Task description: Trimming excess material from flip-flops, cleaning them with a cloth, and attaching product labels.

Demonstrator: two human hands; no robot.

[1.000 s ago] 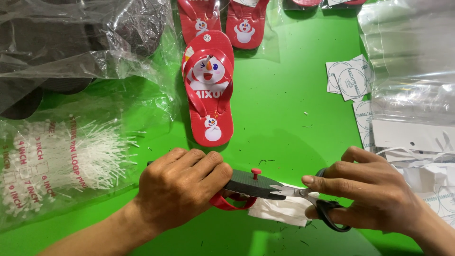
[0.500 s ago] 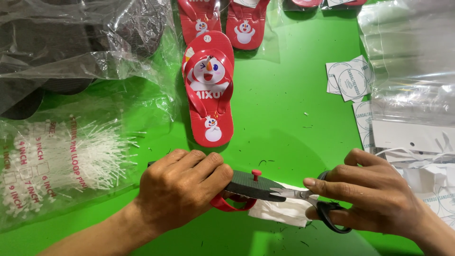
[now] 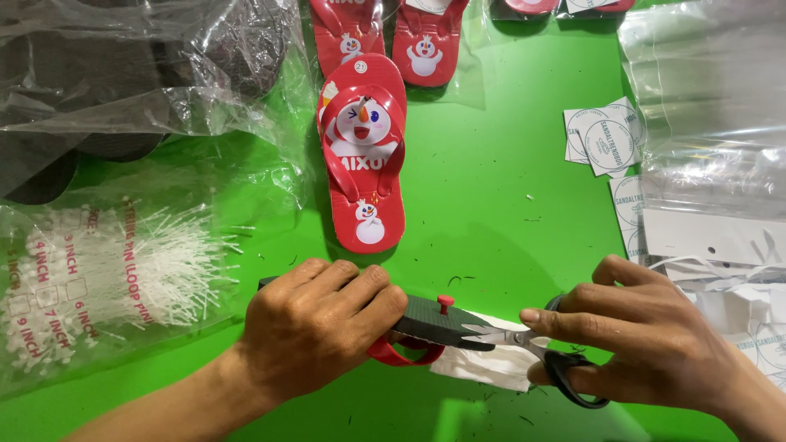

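Little has moved; both hands stay clamped at the lower frame.
Left hand (image 3: 315, 323) grips an upturned sandal (image 3: 426, 321); right hand (image 3: 647, 336), fingers curled, holds scissors (image 3: 524, 344) at its sole.

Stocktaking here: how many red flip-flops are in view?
5, maybe more hidden: one sole-up under the left hand, one mid-table, two at the top edge, and one barely visible top right.

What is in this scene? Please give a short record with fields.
left hand: presses a dark-soled sandal turned sole-up, its red strap underneath
right hand: holds scissors, blades at the red peg
under scissors: white paper
surface: green table
behind: red snowman sandal
left side: bag of white loop pins
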